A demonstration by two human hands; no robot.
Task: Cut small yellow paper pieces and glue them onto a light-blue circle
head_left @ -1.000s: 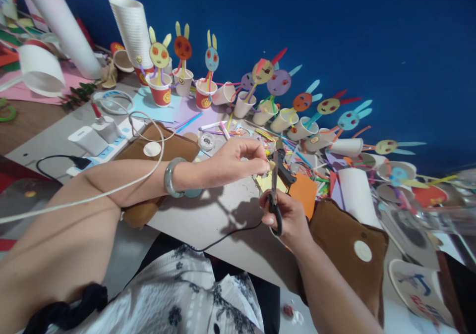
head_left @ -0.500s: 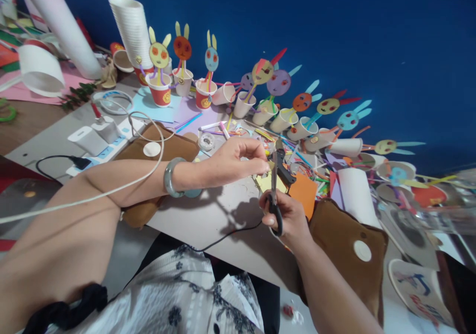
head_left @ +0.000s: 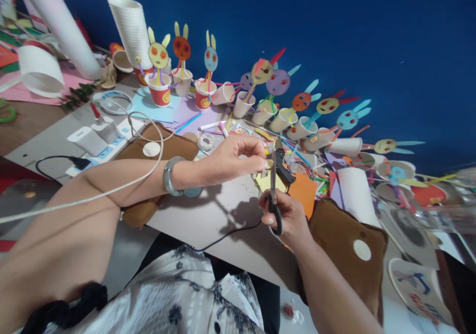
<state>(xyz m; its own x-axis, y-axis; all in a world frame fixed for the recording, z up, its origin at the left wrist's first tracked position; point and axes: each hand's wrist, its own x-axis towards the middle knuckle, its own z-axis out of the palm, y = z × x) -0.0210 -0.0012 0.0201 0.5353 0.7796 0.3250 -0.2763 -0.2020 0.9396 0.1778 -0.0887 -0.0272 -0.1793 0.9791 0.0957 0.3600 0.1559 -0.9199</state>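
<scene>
Two-handed above the table [head_left: 208,220], beyond its near edge: with the left hand [head_left: 241,155], pinching a yellow scrap [head_left: 269,164]; just beside it, gripping scissors [head_left: 274,202] in the right hand [head_left: 289,214]. Apparently trimming; probably calls next for steadying the scrap against the cut.

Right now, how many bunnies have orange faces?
2. One orange face sits left, between the yellow-faced bunny and the blue-faced bunny. The other orange face, with blue ears, is right of the large purple face. Others may be hidden at the blurry right end.
</scene>
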